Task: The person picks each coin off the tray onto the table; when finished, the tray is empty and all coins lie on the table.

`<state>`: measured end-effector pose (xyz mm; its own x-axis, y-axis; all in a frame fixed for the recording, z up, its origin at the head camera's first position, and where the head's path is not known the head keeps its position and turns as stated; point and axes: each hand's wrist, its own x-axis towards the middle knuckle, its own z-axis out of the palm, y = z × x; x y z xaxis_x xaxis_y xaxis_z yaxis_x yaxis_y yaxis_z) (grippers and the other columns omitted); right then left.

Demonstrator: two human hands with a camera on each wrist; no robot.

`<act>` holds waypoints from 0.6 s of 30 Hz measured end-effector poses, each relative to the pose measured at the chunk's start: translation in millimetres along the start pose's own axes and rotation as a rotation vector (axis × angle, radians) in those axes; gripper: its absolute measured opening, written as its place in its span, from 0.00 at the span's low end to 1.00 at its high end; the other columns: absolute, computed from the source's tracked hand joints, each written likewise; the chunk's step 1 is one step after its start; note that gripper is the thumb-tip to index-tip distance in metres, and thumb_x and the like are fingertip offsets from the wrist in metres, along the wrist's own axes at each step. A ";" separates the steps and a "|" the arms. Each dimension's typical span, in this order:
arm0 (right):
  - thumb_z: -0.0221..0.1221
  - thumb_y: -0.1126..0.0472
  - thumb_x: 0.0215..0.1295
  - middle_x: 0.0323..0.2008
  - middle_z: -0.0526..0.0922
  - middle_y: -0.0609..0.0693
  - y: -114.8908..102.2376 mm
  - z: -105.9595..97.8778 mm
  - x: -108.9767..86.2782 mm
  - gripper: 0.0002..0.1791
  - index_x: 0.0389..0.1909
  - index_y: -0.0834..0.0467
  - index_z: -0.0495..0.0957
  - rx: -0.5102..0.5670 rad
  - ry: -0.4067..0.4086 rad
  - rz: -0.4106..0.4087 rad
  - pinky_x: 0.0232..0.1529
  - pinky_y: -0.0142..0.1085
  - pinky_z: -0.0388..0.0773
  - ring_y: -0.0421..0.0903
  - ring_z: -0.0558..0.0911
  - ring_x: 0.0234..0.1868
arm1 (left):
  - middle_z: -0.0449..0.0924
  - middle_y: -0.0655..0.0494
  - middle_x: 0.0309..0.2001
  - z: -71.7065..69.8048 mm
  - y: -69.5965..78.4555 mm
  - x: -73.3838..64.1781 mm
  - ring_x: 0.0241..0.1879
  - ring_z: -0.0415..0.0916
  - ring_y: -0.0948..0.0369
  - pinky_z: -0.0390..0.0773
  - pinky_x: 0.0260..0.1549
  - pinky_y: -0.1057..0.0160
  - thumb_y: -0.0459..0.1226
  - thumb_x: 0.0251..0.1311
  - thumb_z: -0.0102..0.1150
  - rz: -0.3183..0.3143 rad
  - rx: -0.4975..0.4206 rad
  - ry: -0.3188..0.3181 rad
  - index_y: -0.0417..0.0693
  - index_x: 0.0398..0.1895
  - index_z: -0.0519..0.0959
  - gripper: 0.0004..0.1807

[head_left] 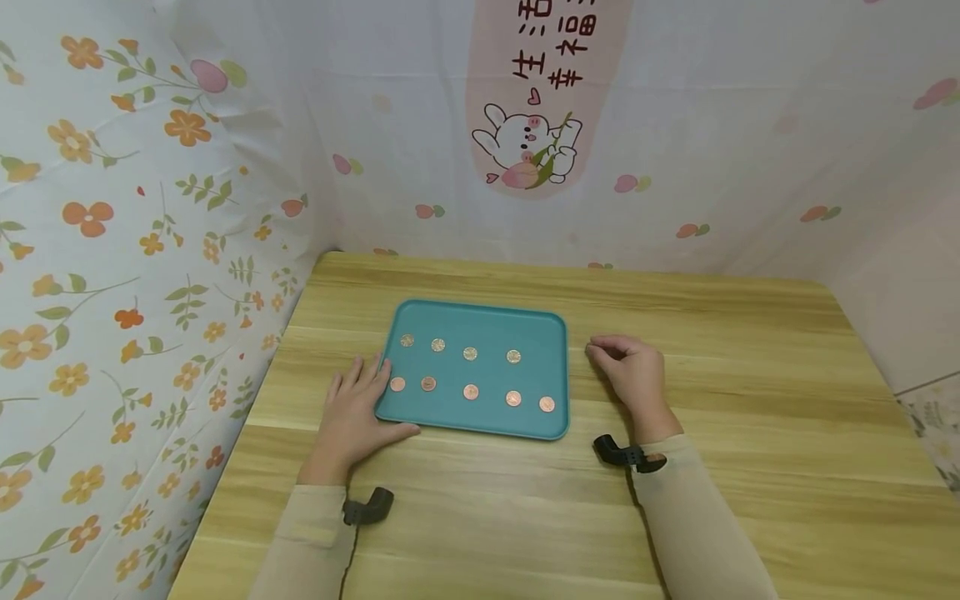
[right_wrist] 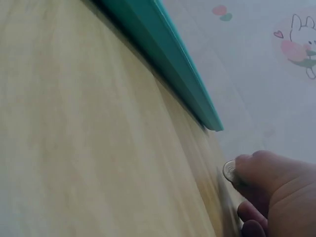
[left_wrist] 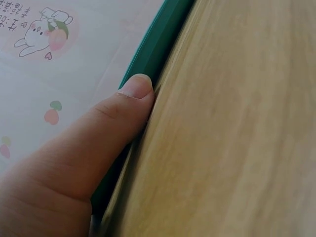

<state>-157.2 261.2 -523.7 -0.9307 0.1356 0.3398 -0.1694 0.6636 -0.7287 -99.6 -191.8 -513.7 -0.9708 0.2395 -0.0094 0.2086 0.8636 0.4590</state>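
Observation:
A teal tray (head_left: pixel 480 321) lies on the table with two rows of coins on it. The far row holds several gold-coloured coins (head_left: pixel 469 353); several copper-coloured coins (head_left: pixel 470 392) form the near row. At the tray's near left corner rests my left hand (head_left: pixel 356 421), fingers along the left rim and thumb against the front side. In the left wrist view that thumb (left_wrist: pixel 121 106) presses on the tray's edge (left_wrist: pixel 153 49). Just right of the tray, my right hand (head_left: pixel 633 375) pinches a coin (right_wrist: pixel 229 171) between thumb and finger, apart from the tray.
The wooden table (head_left: pixel 750 400) extends to the right of the tray and in front of it. White curtains with printed flowers (head_left: pixel 187 127) and a cartoon rabbit (head_left: pixel 525 142) hang at the left and back. Each wrist wears a black camera mount (head_left: pixel 618 450).

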 end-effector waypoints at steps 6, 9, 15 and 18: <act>0.76 0.66 0.63 0.40 0.92 0.57 -1.9 -0.5 0.4 0.07 0.40 0.62 0.93 -0.055 -0.005 -0.064 0.42 0.26 0.76 0.54 0.89 0.42 | 0.52 0.41 0.84 -0.4 -2.1 -0.1 0.83 0.42 0.37 0.40 0.77 0.31 0.66 0.44 0.80 0.002 -0.004 0.008 0.39 0.84 0.59 0.70; 0.76 0.66 0.63 0.40 0.92 0.57 -0.6 0.4 0.5 0.07 0.41 0.62 0.93 -0.072 -0.007 -0.066 0.43 0.37 0.81 0.54 0.89 0.42 | 0.52 0.41 0.84 0.2 -2.8 0.2 0.83 0.42 0.37 0.40 0.77 0.30 0.67 0.44 0.80 0.004 -0.002 0.008 0.40 0.84 0.59 0.70; 0.74 0.66 0.65 0.42 0.91 0.59 0.9 0.4 0.1 0.07 0.42 0.63 0.92 -0.084 -0.027 -0.044 0.45 0.52 0.84 0.57 0.87 0.44 | 0.52 0.41 0.84 1.4 -3.2 0.1 0.84 0.42 0.37 0.40 0.77 0.30 0.67 0.45 0.80 0.003 -0.003 0.006 0.40 0.84 0.59 0.69; 0.74 0.66 0.66 0.42 0.91 0.59 1.7 0.3 0.2 0.07 0.43 0.63 0.92 -0.080 -0.028 -0.037 0.47 0.52 0.83 0.57 0.87 0.45 | 0.52 0.41 0.84 1.1 -2.7 0.0 0.83 0.42 0.37 0.41 0.77 0.30 0.66 0.45 0.80 0.007 -0.004 0.012 0.40 0.84 0.60 0.69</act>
<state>-157.7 262.1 -525.1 -0.9331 0.0897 0.3483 -0.1787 0.7248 -0.6654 -100.1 -193.7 -515.9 -0.9707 0.2401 0.0041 0.2147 0.8602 0.4625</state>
